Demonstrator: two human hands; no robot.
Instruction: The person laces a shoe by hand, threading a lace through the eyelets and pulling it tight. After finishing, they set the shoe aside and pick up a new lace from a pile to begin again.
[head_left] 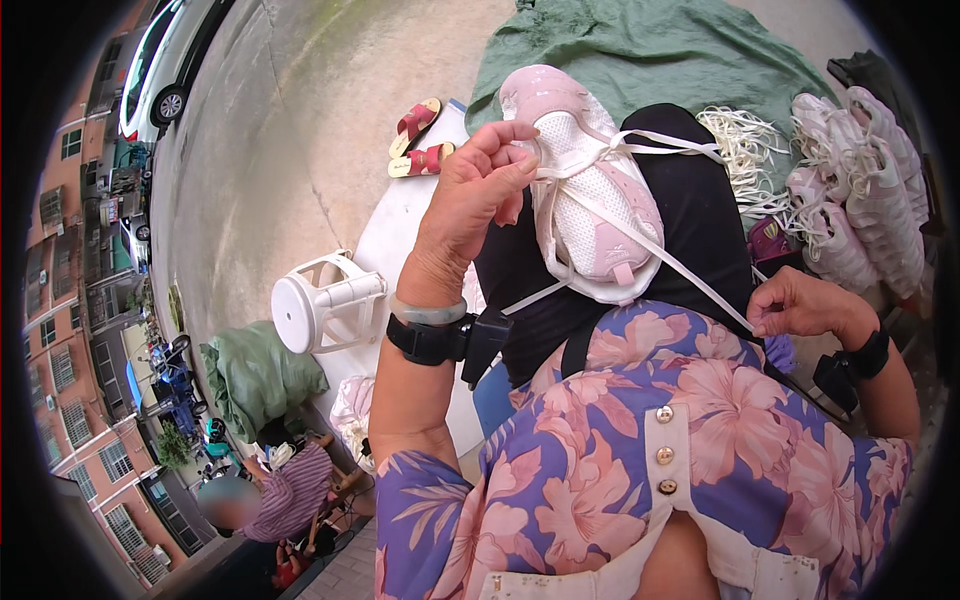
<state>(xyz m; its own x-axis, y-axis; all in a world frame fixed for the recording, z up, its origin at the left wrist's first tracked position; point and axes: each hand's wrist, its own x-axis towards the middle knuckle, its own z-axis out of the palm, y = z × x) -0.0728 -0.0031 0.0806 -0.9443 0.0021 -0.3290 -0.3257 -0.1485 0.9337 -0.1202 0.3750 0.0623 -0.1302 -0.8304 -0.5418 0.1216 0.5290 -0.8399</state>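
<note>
A pink and white sneaker (590, 225) lies on my lap, its heel toward me and its toe pointing away. White shoelace (690, 272) runs through its upper eyelets. My left hand (487, 175) is at the shoe's left side, thumb and forefinger pinched on the lace by the eyelets. Off to the right, my right hand (800, 303) pinches the far end of a lace stretched taut across from the shoe. Another loose lace length reaches over my right thigh.
Right of my knees lie a heap of white laces (745, 155) and a stack of similar sneakers (865, 185). Green cloth (640, 50) spreads ahead. At left are a white plastic stool (325, 302), red sandals (418, 140) and a seated person in a striped top (292, 490).
</note>
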